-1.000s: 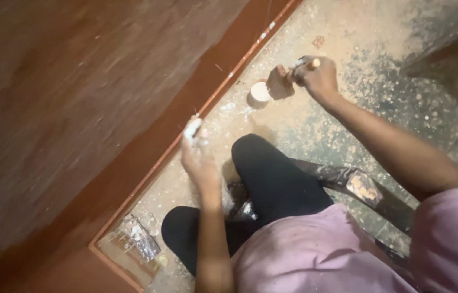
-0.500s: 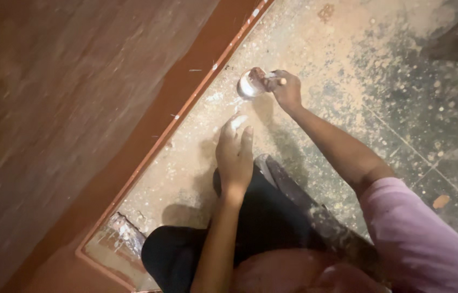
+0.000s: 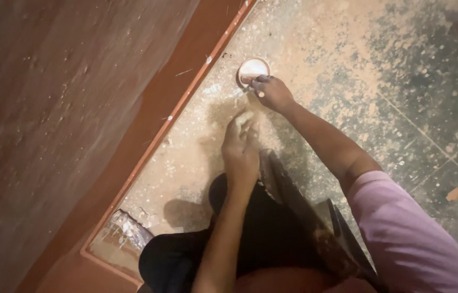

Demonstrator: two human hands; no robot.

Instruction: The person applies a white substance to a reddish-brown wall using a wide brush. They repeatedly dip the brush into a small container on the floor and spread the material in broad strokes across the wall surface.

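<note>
What the right hand [image 3: 273, 92] pinched was too small and blurred to name; its fingers were clenched at the rim of the small round container [image 3: 253, 70] on the dusty floor [image 3: 348, 49] beside the red skirting [image 3: 185, 92]. The left hand [image 3: 241, 142], loosely curled with nothing visible in it, had dropped lower than half a second earlier

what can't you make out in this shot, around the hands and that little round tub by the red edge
Head view only:
- Round tub: contents unclear, pale and glary; the right hand covers its near rim.
- Right hand: whether it pinches anything is too small and blurred to tell.
- Left hand: seen from the back, so the palm side is hidden.
- Shiny object at the red border: partly cut by the dark trouser leg.
</note>
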